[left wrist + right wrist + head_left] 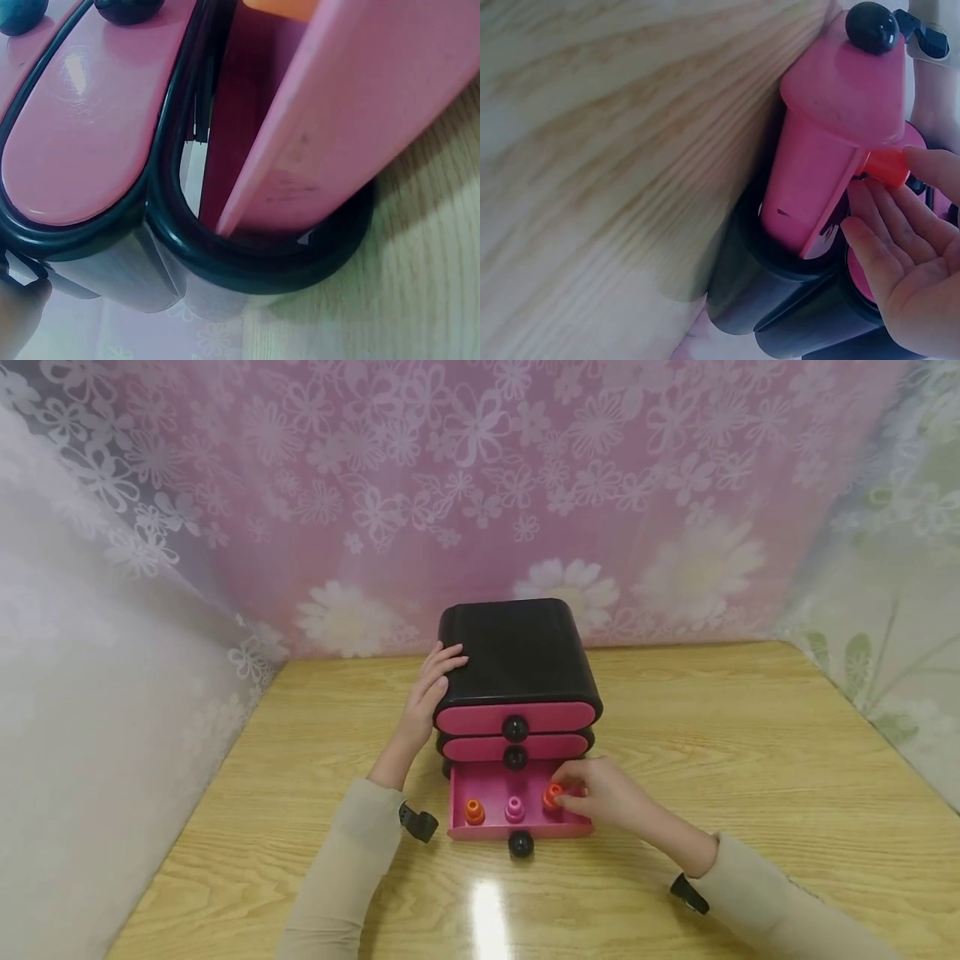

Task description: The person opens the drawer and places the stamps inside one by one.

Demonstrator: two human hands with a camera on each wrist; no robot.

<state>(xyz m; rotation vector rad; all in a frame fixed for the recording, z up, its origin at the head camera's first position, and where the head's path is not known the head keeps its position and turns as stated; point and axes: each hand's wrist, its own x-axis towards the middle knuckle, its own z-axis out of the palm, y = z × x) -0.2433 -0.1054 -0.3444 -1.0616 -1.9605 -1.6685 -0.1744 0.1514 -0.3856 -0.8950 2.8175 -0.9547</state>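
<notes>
A small black chest of drawers with pink drawer fronts stands on the table. Its bottom drawer is pulled out. Inside stand an orange stepped peg on the left and a pink one in the middle. At the drawer's right end, my right hand pinches a red-orange stepped peg between thumb and fingers; the right wrist view shows the thumb on this peg. My left hand rests along the chest's left side, its extended fingers reaching over the top edge.
Two upper drawers, the top drawer and the middle drawer, are closed, each with a round black knob. The wooden table meets a flowered pink cloth behind and pale cloths at both sides.
</notes>
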